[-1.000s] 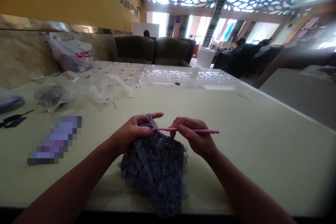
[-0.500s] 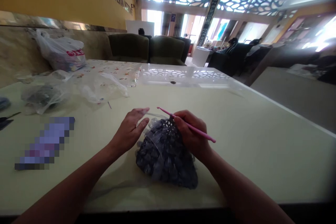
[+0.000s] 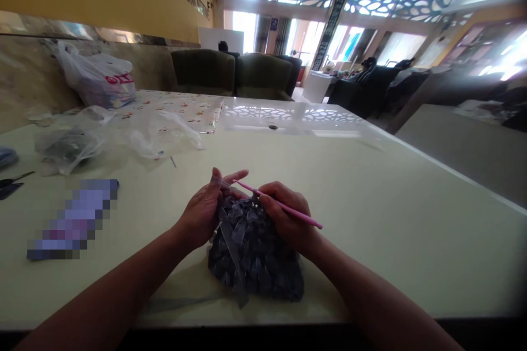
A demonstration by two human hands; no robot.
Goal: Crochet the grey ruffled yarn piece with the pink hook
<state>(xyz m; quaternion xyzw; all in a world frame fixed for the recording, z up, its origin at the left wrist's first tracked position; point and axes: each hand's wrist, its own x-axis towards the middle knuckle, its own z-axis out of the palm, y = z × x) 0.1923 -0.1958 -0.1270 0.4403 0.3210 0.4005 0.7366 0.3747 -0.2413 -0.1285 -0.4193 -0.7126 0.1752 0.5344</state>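
Note:
A dark grey-blue crocheted piece [image 3: 259,260], covered in ruffled loops of sheer ribbon, rests on the pale table in front of me. My right hand [image 3: 288,216] grips a pink crochet hook [image 3: 303,216], its tip pointing left above the piece's top edge. Those same right fingers lie against the work's upper right side. At the upper left edge is my left hand [image 3: 201,213], thumb raised and index finger stretched toward the hook tip, with a sheer ribbon strand [image 3: 225,182] running across its fingers. More grey ribbon [image 3: 233,244] hangs down the front and trails left on the table.
On the left lie a pixelated blue-purple item [image 3: 78,219], scissors [image 3: 14,184] and a clear bag with dark material [image 3: 72,148]. Farther back are a crumpled plastic bag [image 3: 164,134], a filled white carrier bag [image 3: 101,82] and a patterned cover [image 3: 181,107]. Dark chairs [image 3: 203,74] stand beyond the table.
My left hand has moved right and closed in on the piece, catching the ribbon strand across its fingers. The right hand with the hook has shifted slightly left and down.

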